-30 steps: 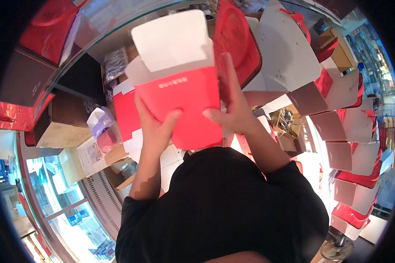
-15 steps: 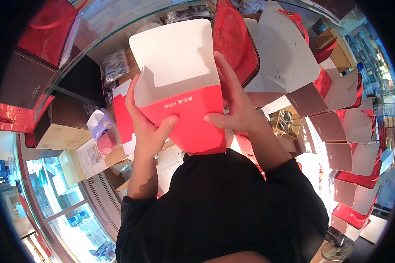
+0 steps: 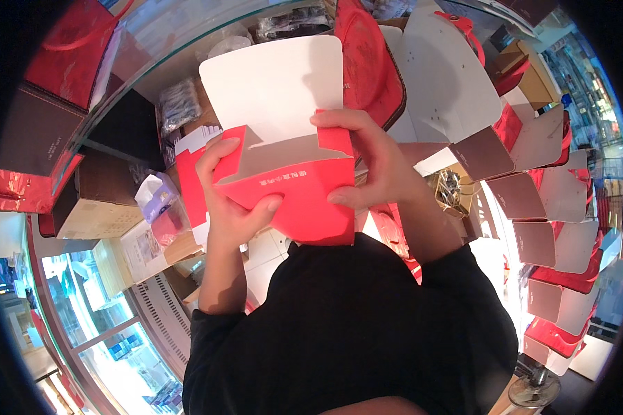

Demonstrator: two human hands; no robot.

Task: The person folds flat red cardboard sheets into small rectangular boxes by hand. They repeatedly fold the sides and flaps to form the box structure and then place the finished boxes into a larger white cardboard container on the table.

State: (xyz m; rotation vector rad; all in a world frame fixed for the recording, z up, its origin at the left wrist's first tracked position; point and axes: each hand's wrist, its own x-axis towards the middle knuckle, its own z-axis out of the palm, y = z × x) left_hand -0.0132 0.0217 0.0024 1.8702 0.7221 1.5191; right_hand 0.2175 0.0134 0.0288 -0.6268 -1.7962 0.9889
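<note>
I hold a red cardboard box (image 3: pixel 304 200) with a white inside in front of my chest. Its large white lid flap (image 3: pixel 277 86) stands open and points away from me. My left hand (image 3: pixel 228 200) grips the box's left side, thumb across the red front. My right hand (image 3: pixel 370 169) grips the right side, fingers curled over the top right corner and thumb on the front. A small side flap is folded inward at the box's mouth.
A glass counter (image 3: pixel 159 41) lies ahead with red bags and brown boxes (image 3: pixel 93 200). A row of folded brown and red boxes (image 3: pixel 533 207) runs down the right. A flat white box blank (image 3: pixel 450 83) and a red lid (image 3: pixel 370 62) lie beyond my hands.
The box has come lower and closer to my chest. Its lid flap now stands up farther from me, and my right fingers have moved onto the top right corner.
</note>
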